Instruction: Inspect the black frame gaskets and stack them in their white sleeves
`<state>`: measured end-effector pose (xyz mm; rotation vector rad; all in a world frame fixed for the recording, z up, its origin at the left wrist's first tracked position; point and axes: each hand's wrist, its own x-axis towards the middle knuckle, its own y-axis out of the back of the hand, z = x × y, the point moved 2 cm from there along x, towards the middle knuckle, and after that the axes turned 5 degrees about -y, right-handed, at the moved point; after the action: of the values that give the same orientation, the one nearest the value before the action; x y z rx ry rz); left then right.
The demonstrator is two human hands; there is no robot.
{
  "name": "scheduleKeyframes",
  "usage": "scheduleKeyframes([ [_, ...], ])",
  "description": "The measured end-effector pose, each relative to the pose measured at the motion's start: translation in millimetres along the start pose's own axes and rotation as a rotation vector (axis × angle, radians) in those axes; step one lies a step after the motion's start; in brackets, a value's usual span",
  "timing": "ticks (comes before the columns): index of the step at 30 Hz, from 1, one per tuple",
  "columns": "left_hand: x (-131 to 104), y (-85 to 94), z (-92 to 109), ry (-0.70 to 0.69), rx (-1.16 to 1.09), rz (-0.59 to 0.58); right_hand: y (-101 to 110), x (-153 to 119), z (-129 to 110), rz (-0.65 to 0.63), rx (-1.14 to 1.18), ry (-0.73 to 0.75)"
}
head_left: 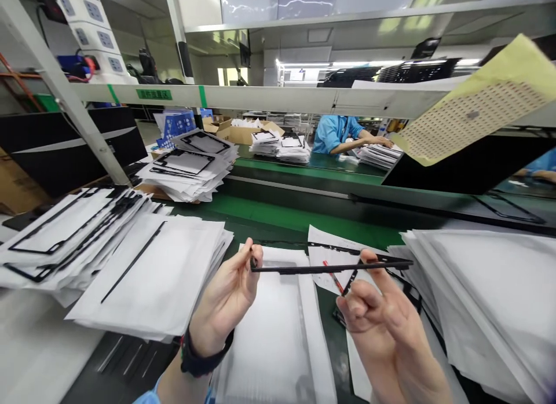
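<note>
A thin black frame is held up nearly edge-on between my two hands. My left hand pinches its left end between thumb and fingers; a dark band is on that wrist. On the right, my right hand grips the frame near its right end, with the other fingers curled below. Beneath the frame lies a translucent tray or sleeve on white sheets. A red pen rests on a printed paper behind the frame.
White sheets with a black strip lie left, beside stacked black frames. Another stack stands behind. White sheets are piled right. A yellow sheet hangs from the rail. A person in blue handles papers across the bench.
</note>
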<state>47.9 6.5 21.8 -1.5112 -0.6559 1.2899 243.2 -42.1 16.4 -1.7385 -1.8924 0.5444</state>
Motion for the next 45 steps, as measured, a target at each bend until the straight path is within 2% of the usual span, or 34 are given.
scheduleKeyframes([
  [3,-7.7,-1.4,-0.5,-0.012,0.011,0.018,1.7,-4.5,-0.8,0.054,0.076,-0.033],
  [6,-14.3,-3.8,-4.5,-0.066,0.059,0.039,5.5,-5.5,-0.7,0.013,0.124,-0.035],
  [8,-17.4,-4.6,-9.6,-0.178,0.129,0.042,6.0,-2.4,0.7,-0.009,0.173,-0.040],
  [10,-20.3,-4.5,-15.4,-0.349,0.223,-0.013,1.4,2.6,3.8,-0.003,0.252,-0.084],
  [13,-26.0,-2.2,-22.2,-0.608,0.388,-0.141,-14.1,9.9,10.5,-0.012,0.345,-0.186],
  [15,-29.4,0.4,-23.6,-0.733,0.489,-0.155,-24.1,13.0,14.4,-0.045,0.374,-0.209],
  [19,-32.8,3.1,-21.9,-0.853,0.595,-0.104,-31.4,12.2,19.6,-0.115,0.430,-0.212],
  [22,-35.3,1.9,-20.8,-0.892,0.641,-0.092,-30.4,9.5,20.6,-0.157,0.472,-0.233],
  [27,-41.1,1.2,-19.8,-0.928,0.688,-0.129,-32.0,8.4,19.5,-0.190,0.484,-0.265],
  [31,-41.3,6.3,-20.7,-0.964,0.695,-0.191,-32.8,11.5,21.7,-0.166,0.462,-0.308],
  [35,-42.7,9.6,-26.8,-0.948,0.817,-0.204,-19.5,18.2,25.9,-0.111,0.404,-0.363],
  [37,-46.9,8.6,-31.4,-0.859,0.897,-0.176,-6.1,20.8,28.7,-0.123,0.384,-0.385],
  [39,-51.7,6.6,-36.4,-0.685,0.919,-0.199,9.8,22.1,32.8,-0.124,0.383,-0.402],
  [42,-56.4,4.5,-38.5,-0.458,0.792,-0.324,30.3,21.9,41.6,-0.068,0.410,-0.417],
  [45,-55.1,5.2,-29.9,-0.379,0.635,-0.446,37.2,18.9,50.3,-0.057,0.445,-0.431],
])
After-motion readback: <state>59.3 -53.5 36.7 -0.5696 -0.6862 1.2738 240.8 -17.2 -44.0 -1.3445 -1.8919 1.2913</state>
